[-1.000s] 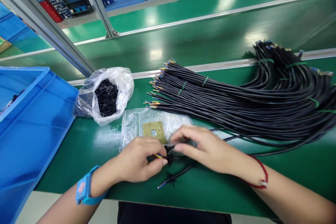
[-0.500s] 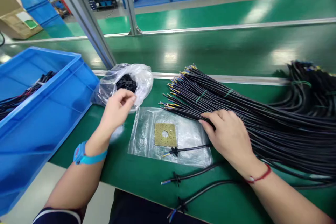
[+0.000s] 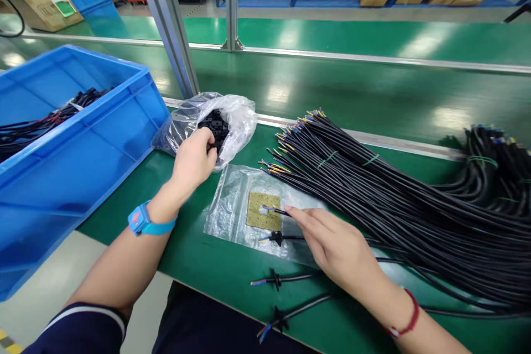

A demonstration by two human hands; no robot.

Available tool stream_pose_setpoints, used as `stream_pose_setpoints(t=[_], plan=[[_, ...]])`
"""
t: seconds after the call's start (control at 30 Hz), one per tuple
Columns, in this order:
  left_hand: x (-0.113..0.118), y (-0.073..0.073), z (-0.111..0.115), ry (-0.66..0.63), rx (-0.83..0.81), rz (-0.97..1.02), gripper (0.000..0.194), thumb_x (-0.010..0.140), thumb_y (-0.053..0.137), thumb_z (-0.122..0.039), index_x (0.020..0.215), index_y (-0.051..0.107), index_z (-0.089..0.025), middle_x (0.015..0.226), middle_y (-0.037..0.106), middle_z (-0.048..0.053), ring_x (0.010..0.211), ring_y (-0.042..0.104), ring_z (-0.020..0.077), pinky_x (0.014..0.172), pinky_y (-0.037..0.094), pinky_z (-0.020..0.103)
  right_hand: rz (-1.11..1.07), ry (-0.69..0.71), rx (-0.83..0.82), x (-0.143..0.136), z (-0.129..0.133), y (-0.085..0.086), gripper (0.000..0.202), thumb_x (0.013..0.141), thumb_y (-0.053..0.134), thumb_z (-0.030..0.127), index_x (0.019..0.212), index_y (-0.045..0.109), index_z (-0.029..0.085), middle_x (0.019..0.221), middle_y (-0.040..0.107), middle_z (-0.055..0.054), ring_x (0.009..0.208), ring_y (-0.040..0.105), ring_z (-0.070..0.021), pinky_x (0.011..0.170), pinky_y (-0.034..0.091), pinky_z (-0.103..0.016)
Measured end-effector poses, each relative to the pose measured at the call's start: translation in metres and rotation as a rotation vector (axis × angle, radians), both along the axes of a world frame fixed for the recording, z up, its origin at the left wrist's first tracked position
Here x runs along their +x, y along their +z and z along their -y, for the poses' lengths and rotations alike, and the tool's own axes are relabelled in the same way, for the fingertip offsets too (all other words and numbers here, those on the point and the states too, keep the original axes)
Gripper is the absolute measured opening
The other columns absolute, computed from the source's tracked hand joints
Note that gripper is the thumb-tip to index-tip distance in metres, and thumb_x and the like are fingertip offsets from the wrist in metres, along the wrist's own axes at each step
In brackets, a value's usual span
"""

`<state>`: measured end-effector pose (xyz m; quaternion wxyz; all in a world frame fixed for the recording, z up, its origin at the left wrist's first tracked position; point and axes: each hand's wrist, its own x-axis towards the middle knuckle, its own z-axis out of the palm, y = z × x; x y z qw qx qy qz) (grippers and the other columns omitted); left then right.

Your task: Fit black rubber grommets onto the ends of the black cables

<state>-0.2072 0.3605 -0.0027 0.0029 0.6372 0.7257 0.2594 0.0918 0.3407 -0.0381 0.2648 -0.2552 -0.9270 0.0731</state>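
Note:
My right hand (image 3: 338,243) pinches a black cable (image 3: 282,211) near its stripped end, above a yellow-brown square pad (image 3: 258,222) with a round hole. The pad lies on a clear zip bag (image 3: 230,199). My left hand (image 3: 194,157) reaches into the mouth of a plastic bag (image 3: 243,116) of small black parts (image 3: 218,124); its fingers are curled, and what they hold, if anything, is hidden. Below my right hand, cables with black star-shaped fittings (image 3: 276,279) lie side by side. A large bundle of black cables (image 3: 398,215) with bare coloured wire ends spreads to the right.
On the left stands a blue crate (image 3: 120,116) with dark cables inside. A metal post (image 3: 168,27) rises behind the plastic bag. A metal rail (image 3: 373,135) runs along the bench's far side. Another tied cable bundle (image 3: 483,171) lies at far right.
My right hand has drawn a cable end away from the bundle, toward me and left over the pad. My left hand has moved further into the bag of black parts. The camera view has shifted.

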Motion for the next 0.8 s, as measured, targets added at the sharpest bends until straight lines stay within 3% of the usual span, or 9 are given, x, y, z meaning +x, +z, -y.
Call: stream_pose_setpoints(t=[0.07,0.13,0.23,0.3,0.47,0.6,0.7,0.8], plan=[[0.009,0.002,0.005,-0.077,0.083,0.080,0.012,0.078,0.050,-0.008,0.085,0.051,-0.017,0.080,0.056,0.003,0.073,0.052,0.0154,0.070,0.042,0.029,0.090,-0.036,-0.004,0.002,0.001,-0.001,0.035,0.093,0.039,0.006,0.123,0.056,0.012,0.079,0.062,-0.004,0.064,0.058,-0.0132,0.059,0.049,-0.026],[0.021,0.000,0.011,-0.299,0.022,0.049,0.012,0.078,0.049,-0.006,0.083,0.052,-0.017,0.078,0.055,0.003,0.071,0.051,0.0147,0.067,0.041,0.028,0.182,-0.055,0.026,0.003,0.001,-0.002,0.037,0.092,0.038,0.006,0.120,0.060,0.013,0.076,0.062,-0.004,0.060,0.057,-0.0132,0.055,0.047,-0.027],[0.039,-0.010,0.019,-0.626,-0.174,-0.190,0.016,0.081,0.046,-0.003,0.084,0.056,-0.015,0.079,0.056,0.005,0.074,0.052,0.0180,0.067,0.042,0.030,0.296,-0.054,0.124,0.001,0.002,-0.001,0.034,0.089,0.042,0.005,0.112,0.067,0.014,0.076,0.062,-0.005,0.062,0.057,-0.0156,0.053,0.043,-0.028],[0.046,-0.014,0.024,-0.703,-0.233,-0.326,0.019,0.084,0.043,-0.002,0.085,0.058,-0.013,0.082,0.057,0.008,0.077,0.054,0.0208,0.069,0.044,0.033,0.345,-0.060,0.165,-0.001,0.002,0.000,0.032,0.088,0.046,0.005,0.108,0.069,0.015,0.077,0.061,-0.005,0.063,0.056,-0.0167,0.053,0.041,-0.029],[0.049,-0.010,0.031,-0.766,-0.288,-0.378,0.025,0.085,0.039,0.001,0.086,0.060,-0.012,0.082,0.057,0.008,0.080,0.057,0.0226,0.074,0.049,0.035,0.285,-0.053,0.146,-0.002,-0.002,-0.002,0.029,0.091,0.044,0.005,0.102,0.069,0.013,0.074,0.061,-0.004,0.066,0.057,-0.0157,0.059,0.042,-0.028],[0.048,-0.011,0.029,-0.710,-0.301,-0.308,0.027,0.086,0.041,0.001,0.100,0.060,-0.011,0.088,0.061,0.008,0.084,0.060,0.0225,0.075,0.051,0.036,0.241,-0.036,0.094,0.000,-0.003,-0.006,0.027,0.093,0.041,0.008,0.105,0.065,0.013,0.073,0.062,-0.001,0.061,0.059,-0.0139,0.056,0.042,-0.028],[0.050,-0.016,0.026,-0.614,-0.273,-0.111,0.029,0.086,0.045,-0.002,0.111,0.057,-0.010,0.097,0.064,0.010,0.091,0.061,0.0221,0.080,0.052,0.037,0.293,-0.040,0.100,-0.002,-0.002,-0.006,0.029,0.093,0.039,0.008,0.102,0.065,0.016,0.071,0.062,-0.001,0.056,0.059,-0.0142,0.050,0.038,-0.030],[0.055,-0.019,0.024,-0.519,-0.257,0.228,0.020,0.083,0.050,-0.006,0.100,0.059,-0.013,0.092,0.065,0.006,0.083,0.061,0.0171,0.077,0.052,0.033,0.212,-0.031,0.049,-0.003,-0.001,-0.004,0.027,0.095,0.040,0.009,0.102,0.065,0.015,0.070,0.062,-0.001,0.056,0.059,-0.0133,0.051,0.040,-0.028]])
